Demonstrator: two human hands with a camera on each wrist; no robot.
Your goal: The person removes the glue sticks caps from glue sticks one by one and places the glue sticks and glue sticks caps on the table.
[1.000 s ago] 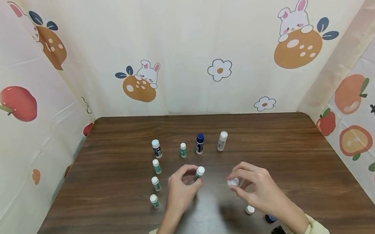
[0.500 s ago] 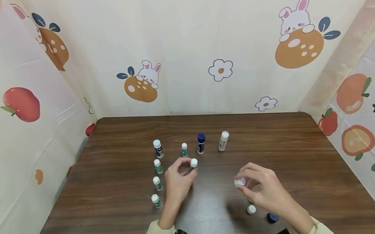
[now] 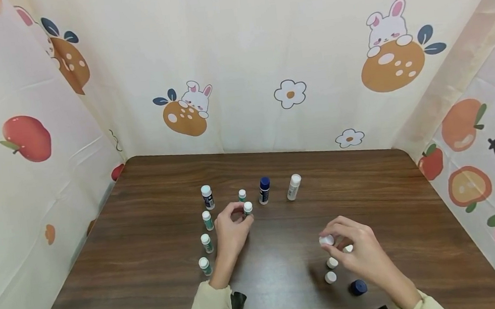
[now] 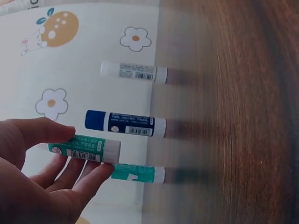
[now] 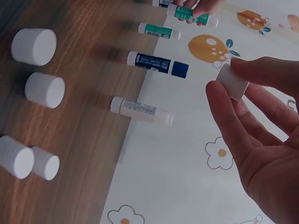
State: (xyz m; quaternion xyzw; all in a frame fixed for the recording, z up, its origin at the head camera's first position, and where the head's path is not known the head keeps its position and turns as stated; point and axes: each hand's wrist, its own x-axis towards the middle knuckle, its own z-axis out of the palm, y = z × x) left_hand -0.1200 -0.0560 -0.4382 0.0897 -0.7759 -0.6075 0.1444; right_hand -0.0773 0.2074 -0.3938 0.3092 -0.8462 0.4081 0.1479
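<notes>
My left hand [image 3: 231, 229] grips a green glue stick [image 4: 84, 148] with a white cap, between thumb and fingers. It is held upright above the table, close in front of another green glue stick [image 4: 135, 173]. To its right stand a navy glue stick [image 3: 264, 190] with a blue cap and a white glue stick [image 3: 294, 187]. My right hand [image 3: 358, 247] pinches a small white cap [image 5: 232, 82] between thumb and fingers, held above the table. Loose white caps [image 3: 330, 277] and a dark blue cap [image 3: 358, 287] lie below and beside that hand.
Left of my left hand, a column of green glue sticks [image 3: 207, 243] runs along the wooden table [image 3: 150, 263]. At its far end stands a navy-labelled glue stick [image 3: 208, 197] with a pale cap. A printed curtain [image 3: 237, 51] encloses the back and sides.
My left hand has carried its green glue stick left and away from me, toward the standing row. My right hand has drawn slightly rightward with its cap, uncovering more loose caps.
</notes>
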